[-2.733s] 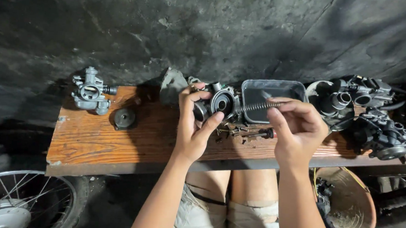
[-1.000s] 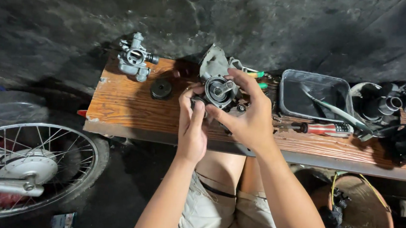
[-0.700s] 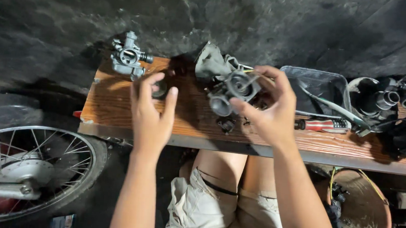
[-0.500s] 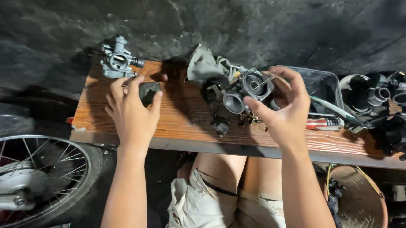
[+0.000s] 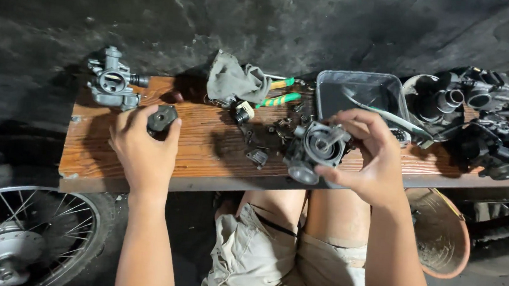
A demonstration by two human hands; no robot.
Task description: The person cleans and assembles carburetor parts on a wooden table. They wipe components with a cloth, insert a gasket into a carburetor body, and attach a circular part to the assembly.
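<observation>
Carburetor body (image 5: 316, 150) is clamped in right hand (image 5: 368, 162), bore upward; left hand (image 5: 142, 148) closed on black cap (image 5: 162, 118), probably, at desk's (image 5: 206, 158) 9 o'clock.

Wooden plank counter (image 5: 207, 152), reddish-brown, worn at the front edge, sitting against a dark rough wall. Far left corner has a grey carb (image 5: 112, 85). Just beside it a small black cap (image 5: 162, 118) on the wood. Near the back middle there's a crumpled grey rag (image 5: 233, 81) with green-handled pliers (image 5: 281, 96) poking out next to it. Small loose bits (image 5: 258, 156) scattered around the centre. A dark metal tray (image 5: 359, 90) further right, then a pile of carb parts (image 5: 479, 124) at the far right end.
</observation>
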